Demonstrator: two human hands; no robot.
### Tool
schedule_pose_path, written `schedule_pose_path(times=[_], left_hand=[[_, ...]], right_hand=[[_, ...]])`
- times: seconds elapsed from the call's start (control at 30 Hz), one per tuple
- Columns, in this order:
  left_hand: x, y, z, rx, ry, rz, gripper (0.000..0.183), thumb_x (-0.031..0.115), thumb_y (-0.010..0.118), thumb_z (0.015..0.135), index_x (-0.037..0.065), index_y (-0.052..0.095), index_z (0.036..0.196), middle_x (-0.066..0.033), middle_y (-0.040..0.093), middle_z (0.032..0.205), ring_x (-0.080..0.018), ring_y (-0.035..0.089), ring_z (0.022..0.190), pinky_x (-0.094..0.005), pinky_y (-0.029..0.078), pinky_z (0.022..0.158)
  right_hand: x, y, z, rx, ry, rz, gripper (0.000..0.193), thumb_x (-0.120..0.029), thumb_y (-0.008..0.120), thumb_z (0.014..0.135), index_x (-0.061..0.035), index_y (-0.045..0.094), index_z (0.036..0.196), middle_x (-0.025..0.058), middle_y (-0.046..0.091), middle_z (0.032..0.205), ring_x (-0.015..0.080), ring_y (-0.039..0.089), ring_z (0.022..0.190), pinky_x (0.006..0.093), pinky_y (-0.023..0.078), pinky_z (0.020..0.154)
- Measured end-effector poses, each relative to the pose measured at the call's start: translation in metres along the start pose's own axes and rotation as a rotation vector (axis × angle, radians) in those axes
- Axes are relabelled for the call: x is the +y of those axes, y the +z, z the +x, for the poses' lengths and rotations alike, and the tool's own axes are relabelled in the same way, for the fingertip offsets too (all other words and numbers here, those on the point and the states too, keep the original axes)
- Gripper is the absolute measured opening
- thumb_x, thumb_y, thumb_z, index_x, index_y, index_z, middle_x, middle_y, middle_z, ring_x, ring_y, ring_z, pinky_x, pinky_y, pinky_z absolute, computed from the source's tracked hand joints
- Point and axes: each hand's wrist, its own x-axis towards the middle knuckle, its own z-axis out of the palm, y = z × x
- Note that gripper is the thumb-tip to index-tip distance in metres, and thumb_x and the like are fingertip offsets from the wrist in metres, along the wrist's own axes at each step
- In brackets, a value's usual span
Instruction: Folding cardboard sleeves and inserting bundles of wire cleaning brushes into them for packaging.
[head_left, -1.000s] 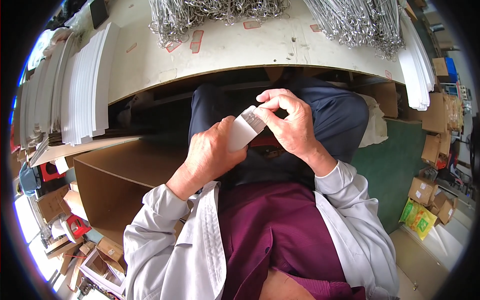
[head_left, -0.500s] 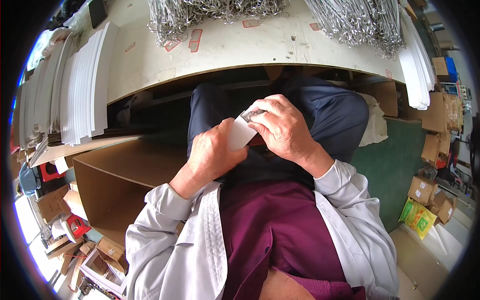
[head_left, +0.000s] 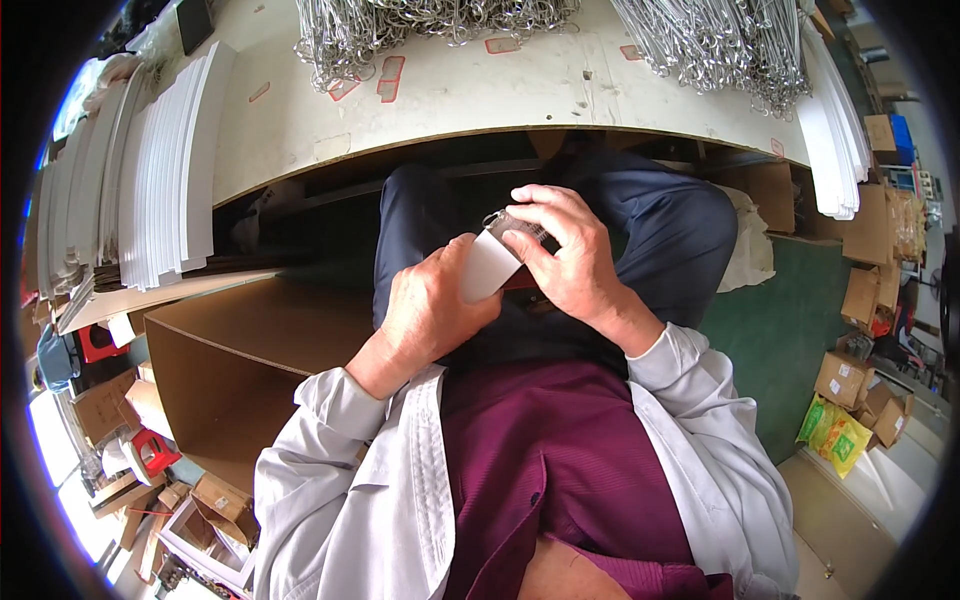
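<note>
One small white card (head_left: 488, 266), flat, matte and rectangular, sits between both hands above the person's lap, just below the table's front edge. At its upper end a thin bit of metal wire (head_left: 497, 217) shows, touching the card; its exact shape is too small to tell. The left hand (head_left: 430, 312) wraps the card from below, fingers curled together and thumb pressed on its face. The right hand (head_left: 565, 258) covers the card's upper right part, fingers bent and closed over the card's top edge.

Beyond the hands lies a pale table (head_left: 480, 95) with a smooth, scuffed top. Two tangled heaps of shiny wire hooks rest on it, one at the upper middle (head_left: 420, 25), one at the upper right (head_left: 720, 40). A thick stack of white strips (head_left: 165, 170) fills the left end. One large open brown cardboard box (head_left: 250, 360) stands beside the left knee.
</note>
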Motion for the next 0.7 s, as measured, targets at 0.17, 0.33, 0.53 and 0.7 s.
schedule_pose_path(times=[0.17,0.33,0.53,0.7], left_hand=[[0.000,0.001,0.001,0.009,0.002,0.019,0.055,0.021,0.081,0.073,-0.001,0.061,0.119,-0.0215,0.072,0.100,-0.0393,0.072,0.090,-0.0442,0.059,0.079],[-0.004,0.006,-0.001,0.014,0.013,0.070,0.055,0.022,0.080,0.074,0.001,0.060,0.121,-0.0211,0.072,0.101,-0.0391,0.072,0.091,-0.0450,0.059,0.079],[-0.001,0.005,0.001,-0.034,-0.008,0.128,0.056,0.024,0.079,0.075,0.004,0.059,0.124,-0.0210,0.072,0.102,-0.0384,0.072,0.092,-0.0455,0.059,0.080],[-0.002,0.005,-0.001,-0.036,0.006,0.087,0.055,0.023,0.079,0.076,0.003,0.059,0.123,-0.0207,0.072,0.102,-0.0384,0.072,0.092,-0.0458,0.059,0.080]], right_hand=[[-0.002,0.000,0.002,-0.033,-0.008,0.024,0.025,-0.008,0.077,0.085,0.0016,0.070,0.107,0.0171,0.068,0.115,0.0354,0.065,0.106,0.0420,0.054,0.092],[-0.003,-0.005,0.011,-0.071,0.157,0.168,0.025,-0.020,0.074,0.091,0.0029,0.072,0.100,0.0185,0.073,0.101,0.0360,0.070,0.091,0.0406,0.056,0.083],[0.008,-0.009,0.028,-0.382,0.394,0.305,0.024,-0.024,0.073,0.092,-0.0011,0.077,0.096,0.0157,0.075,0.087,0.0241,0.073,0.078,0.0338,0.056,0.073],[0.011,-0.006,0.025,-0.322,0.386,0.375,0.017,-0.016,0.072,0.092,-0.0006,0.077,0.098,0.0097,0.076,0.086,0.0149,0.070,0.077,0.0302,0.056,0.074]])
